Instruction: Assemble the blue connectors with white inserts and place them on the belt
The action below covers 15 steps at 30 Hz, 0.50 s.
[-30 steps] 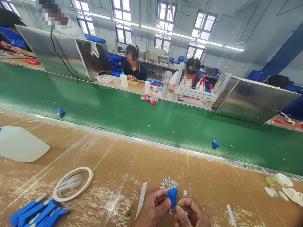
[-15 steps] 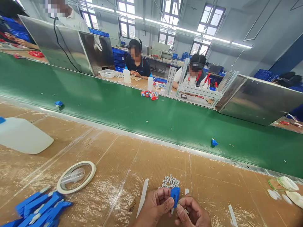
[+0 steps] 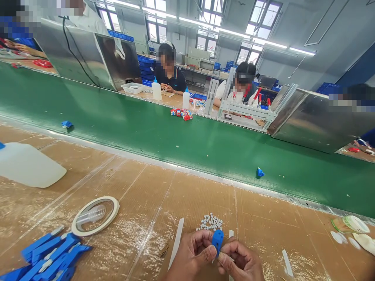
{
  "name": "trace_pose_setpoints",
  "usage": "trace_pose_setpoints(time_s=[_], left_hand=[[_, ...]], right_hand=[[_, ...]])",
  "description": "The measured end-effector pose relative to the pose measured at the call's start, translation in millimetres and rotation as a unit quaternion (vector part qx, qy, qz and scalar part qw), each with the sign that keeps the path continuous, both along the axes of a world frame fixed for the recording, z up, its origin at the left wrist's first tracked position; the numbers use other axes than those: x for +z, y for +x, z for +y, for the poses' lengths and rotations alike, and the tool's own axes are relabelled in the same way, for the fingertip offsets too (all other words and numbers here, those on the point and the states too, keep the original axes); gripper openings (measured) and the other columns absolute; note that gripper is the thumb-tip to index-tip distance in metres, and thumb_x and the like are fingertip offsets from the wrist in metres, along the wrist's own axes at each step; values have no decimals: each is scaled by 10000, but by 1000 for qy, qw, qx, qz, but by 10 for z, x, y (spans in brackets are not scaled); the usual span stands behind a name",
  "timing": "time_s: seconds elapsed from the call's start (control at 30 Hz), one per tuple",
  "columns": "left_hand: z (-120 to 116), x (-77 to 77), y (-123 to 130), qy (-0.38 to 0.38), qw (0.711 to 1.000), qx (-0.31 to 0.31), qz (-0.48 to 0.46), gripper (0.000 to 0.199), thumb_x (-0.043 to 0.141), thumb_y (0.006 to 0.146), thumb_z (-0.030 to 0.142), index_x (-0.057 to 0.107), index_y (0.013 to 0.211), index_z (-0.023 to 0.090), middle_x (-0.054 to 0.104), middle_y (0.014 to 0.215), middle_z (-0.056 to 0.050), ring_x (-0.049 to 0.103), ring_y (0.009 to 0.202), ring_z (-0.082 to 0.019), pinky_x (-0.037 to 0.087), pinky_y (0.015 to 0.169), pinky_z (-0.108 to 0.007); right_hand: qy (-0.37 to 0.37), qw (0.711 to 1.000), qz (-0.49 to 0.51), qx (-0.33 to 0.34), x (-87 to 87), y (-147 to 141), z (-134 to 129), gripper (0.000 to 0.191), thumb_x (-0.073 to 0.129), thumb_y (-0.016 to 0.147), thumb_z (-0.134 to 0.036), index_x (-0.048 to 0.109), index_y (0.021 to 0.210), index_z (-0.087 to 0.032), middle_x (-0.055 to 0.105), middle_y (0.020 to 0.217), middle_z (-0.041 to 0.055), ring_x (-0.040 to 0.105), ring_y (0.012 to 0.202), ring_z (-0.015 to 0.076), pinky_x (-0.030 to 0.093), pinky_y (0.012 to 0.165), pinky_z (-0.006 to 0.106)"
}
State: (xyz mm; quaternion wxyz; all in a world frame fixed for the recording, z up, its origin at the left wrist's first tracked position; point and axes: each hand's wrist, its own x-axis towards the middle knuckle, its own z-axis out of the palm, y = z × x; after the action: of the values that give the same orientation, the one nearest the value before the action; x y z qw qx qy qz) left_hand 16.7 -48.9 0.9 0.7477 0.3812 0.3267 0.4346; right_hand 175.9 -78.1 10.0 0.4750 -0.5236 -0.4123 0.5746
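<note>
A small blue plastic part (image 3: 218, 237) with a dark slot is held upright at the bottom centre. My left hand (image 3: 195, 251) is closed on it, thumb on the near face and fingers behind. Thumb and fingertips of my right hand (image 3: 238, 259) are pinched together at the part's lower right edge. Whether a tiny piece sits between those right fingertips is hidden. Just beyond my hands lies a pile of small pale grey pieces (image 3: 211, 222) on the brown cardboard-covered table (image 3: 140, 218). White strips (image 3: 176, 242) lie beside my hands.
Several blue parts (image 3: 52, 255) are heaped at lower left, near a roll of tape (image 3: 115, 212). A large white bottle (image 3: 29, 166) lies at left, a jar (image 3: 351, 224) at right. Past the table edge runs a green conveyor belt (image 3: 140, 125) carrying loose parts. Co-workers sit across it.
The blue part has tilted a little, showing more of its top end. Loose parts on the green belt have shifted left. Both hands keep nearly the same place.
</note>
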Motion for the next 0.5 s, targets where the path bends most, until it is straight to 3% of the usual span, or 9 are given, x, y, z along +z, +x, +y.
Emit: trace_pose_setpoints(time_s=[0.07,0.2,0.5], left_hand=[[-18,-1,2,-16,1000,-14,-18,480,775,660,592,741,806,136,581,637,-21,491,614,-135,384,612,-249],[-49,7,-9,-18,999,-10,-35,483,780,655,589,737,798,129,613,657,-40,523,631,-148,396,624,-255],[0,132,-58,3,1000,-21,-17,492,748,678,612,751,793,134,616,668,-50,523,666,-166,401,654,-271]], right_hand=[[-34,998,47,18,-53,57,28,352,896,633,-415,640,648,-174,619,533,-21,563,470,116,463,463,213],[-73,991,114,-7,-74,50,58,471,968,494,-377,555,611,-184,608,492,-45,556,435,95,395,389,156],[-87,989,117,-25,28,-42,81,483,976,476,-372,554,599,-172,600,505,-57,561,418,74,336,352,113]])
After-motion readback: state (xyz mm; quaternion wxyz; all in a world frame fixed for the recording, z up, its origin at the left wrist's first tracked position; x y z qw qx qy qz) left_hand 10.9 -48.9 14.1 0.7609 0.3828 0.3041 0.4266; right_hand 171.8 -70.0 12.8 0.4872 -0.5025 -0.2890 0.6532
